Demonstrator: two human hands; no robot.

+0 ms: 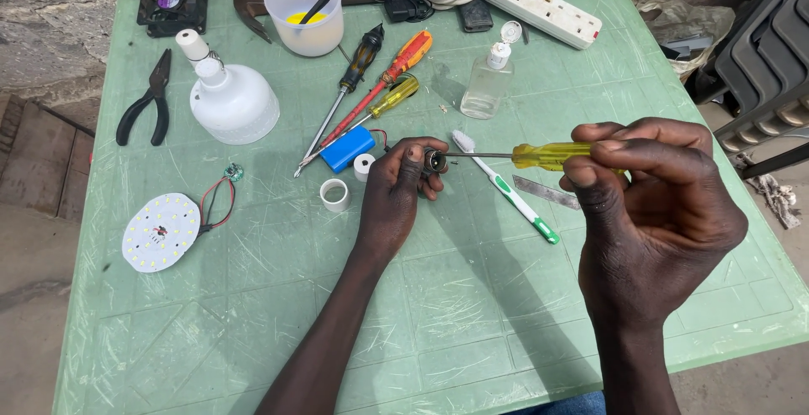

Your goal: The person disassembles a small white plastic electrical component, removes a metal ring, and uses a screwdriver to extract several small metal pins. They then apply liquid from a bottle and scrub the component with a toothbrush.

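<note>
While left hand [396, 192] pinches metal cap [436, 161], right hand [649, 187] clamps yellow screwdriver [539, 156], tip inside cap.

This is a small outdoor repair workshop. A green plastic worktop [472, 314] stands on rough ground beside a stone wall [50, 36]. On it lie screwdrivers [371, 86], pliers [147, 99], a power strip [539, 6] and bulb parts (an LED disc [160, 232]).
</note>
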